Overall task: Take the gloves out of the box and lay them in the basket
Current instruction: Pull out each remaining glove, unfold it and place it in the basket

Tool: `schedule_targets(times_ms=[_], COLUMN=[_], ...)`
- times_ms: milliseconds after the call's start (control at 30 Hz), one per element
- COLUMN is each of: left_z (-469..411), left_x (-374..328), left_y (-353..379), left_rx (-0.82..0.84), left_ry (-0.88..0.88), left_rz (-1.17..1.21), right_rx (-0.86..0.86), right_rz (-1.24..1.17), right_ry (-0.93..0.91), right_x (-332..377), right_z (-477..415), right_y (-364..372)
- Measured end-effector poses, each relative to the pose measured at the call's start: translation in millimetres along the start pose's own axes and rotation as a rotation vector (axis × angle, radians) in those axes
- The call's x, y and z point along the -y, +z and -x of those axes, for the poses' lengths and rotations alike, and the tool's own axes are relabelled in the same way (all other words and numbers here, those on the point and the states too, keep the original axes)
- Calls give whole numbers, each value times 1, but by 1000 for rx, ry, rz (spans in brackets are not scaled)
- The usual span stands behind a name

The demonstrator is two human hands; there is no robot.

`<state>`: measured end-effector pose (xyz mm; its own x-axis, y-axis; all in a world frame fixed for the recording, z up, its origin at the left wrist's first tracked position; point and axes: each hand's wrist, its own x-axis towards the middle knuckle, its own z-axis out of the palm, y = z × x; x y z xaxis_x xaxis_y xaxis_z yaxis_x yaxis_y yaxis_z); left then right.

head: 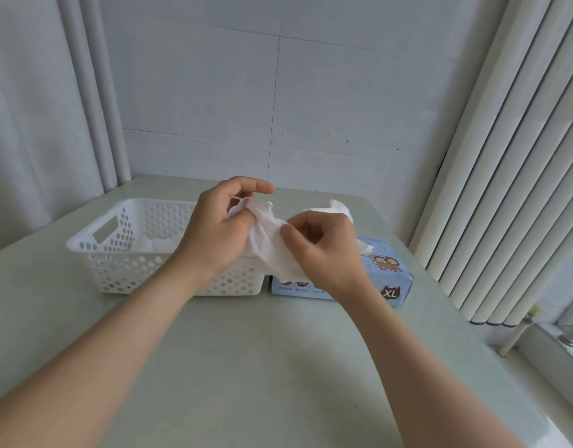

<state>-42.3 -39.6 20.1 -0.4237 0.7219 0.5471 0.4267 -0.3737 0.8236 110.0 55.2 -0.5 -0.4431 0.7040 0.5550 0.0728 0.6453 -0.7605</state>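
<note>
A thin white glove (272, 244) is stretched between both hands above the gap between basket and box. My left hand (217, 227) pinches its upper end over the basket's right side. My right hand (323, 250) grips its other end above the box. The white perforated basket (117, 253) stands on the table at the left, with some white glove material (156, 244) lying inside. The light blue box (388, 279), marked XL, stands right of the basket; a white glove tip (367, 248) pokes from its top. My right hand hides most of the box.
The pale green table (246, 367) reaches to a tiled wall behind. White pipes (97, 92) run up the back left corner. A ribbed white radiator (521, 189) stands close to the table's right edge.
</note>
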Motion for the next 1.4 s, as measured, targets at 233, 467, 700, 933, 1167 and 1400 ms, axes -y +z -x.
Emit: schedule_targets(times_ms=[233, 467, 700, 933, 1167, 1400], left_z=[4, 2, 1, -7, -10, -9], left_x=[-9, -8, -16, -11, 4, 9], left_y=[0, -2, -9, -18, -15, -20], left_rx=[163, 68, 29, 15, -116, -125], left_ry=[-97, -105, -123, -164, 34, 272], left_rz=[-47, -48, 28, 76, -144, -365], right_rx=[58, 135, 360, 268, 241, 439], right_rz=[-155, -284, -295, -371, -399, -136], right_ry=[79, 226, 292, 209, 258, 356], right_x=[16, 29, 20, 18, 15, 13], right_z=[1, 4, 2, -1, -3, -2], right_y=[-5, -12, -21, -26, -22, -21])
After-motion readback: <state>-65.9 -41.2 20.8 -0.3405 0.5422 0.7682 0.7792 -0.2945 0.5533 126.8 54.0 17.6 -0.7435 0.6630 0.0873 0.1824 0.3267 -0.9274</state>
